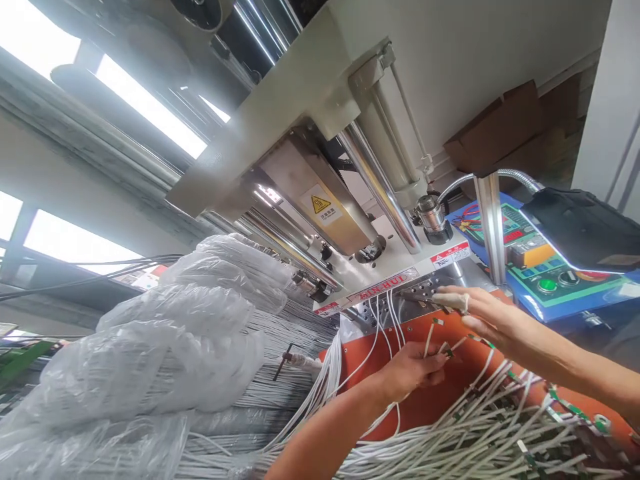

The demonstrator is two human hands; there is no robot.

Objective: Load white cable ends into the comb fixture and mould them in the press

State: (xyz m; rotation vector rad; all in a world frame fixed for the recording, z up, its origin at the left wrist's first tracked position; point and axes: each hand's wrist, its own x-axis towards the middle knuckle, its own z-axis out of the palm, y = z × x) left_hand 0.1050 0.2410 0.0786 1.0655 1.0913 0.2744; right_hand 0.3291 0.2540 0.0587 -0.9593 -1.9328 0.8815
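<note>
My left hand (415,370) is closed around thin white cables, with small green circuit boards (449,353) at the ends sticking out past the fingers. Beyond it, my right hand (480,313), pale covers on some fingertips, reaches to the perforated metal mould plate (383,319) under the press. A thin dark metal piece (415,297) extends from its fingers over the plate; what exactly they grip is partly hidden. Several white cables (395,317) run out of the mould over the orange-red table surface (357,357).
The press head with its metal nozzle cover (327,213) and steel columns (383,187) stands over the mould. Bagged cable bundles (165,360) fill the left. Loose cables with boards (480,427) lie in front. A blue control panel (550,293) stands right.
</note>
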